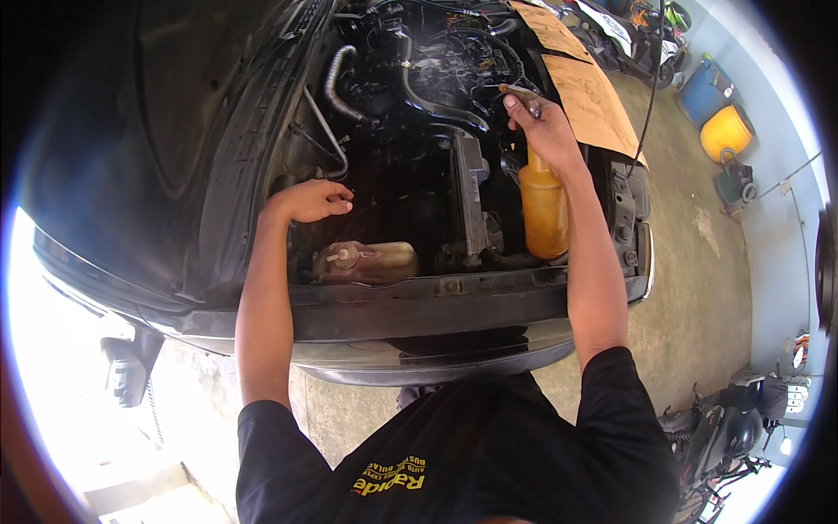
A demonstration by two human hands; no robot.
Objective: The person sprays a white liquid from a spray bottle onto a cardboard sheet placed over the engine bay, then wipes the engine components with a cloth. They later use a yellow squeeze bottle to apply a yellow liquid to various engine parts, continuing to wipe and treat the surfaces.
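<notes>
My left hand point(316, 201) hovers over the left side of a car's engine bay, its fingers loosely bent and apart, with nothing visible in them. Below it sits a translucent fluid reservoir point(384, 260) with a pale cap. My right hand point(546, 131) is closed around a small metal tool point(524, 98) whose thin tip points left toward the engine point(463, 65). Directly under that hand is an amber-yellow bottle point(543, 214); whether it is joined to the tool is hidden by my hand and wrist. The engine's dark parts look wet and shiny.
The raised black hood point(148, 148) stands left. Brown cardboard point(594, 100) covers the right fender, with a black hose point(647, 122) hanging past it. A ribbed hose point(335, 83) crosses the bay. Blue and yellow containers point(726, 133) and parked motorcycles point(729, 437) stand farther right.
</notes>
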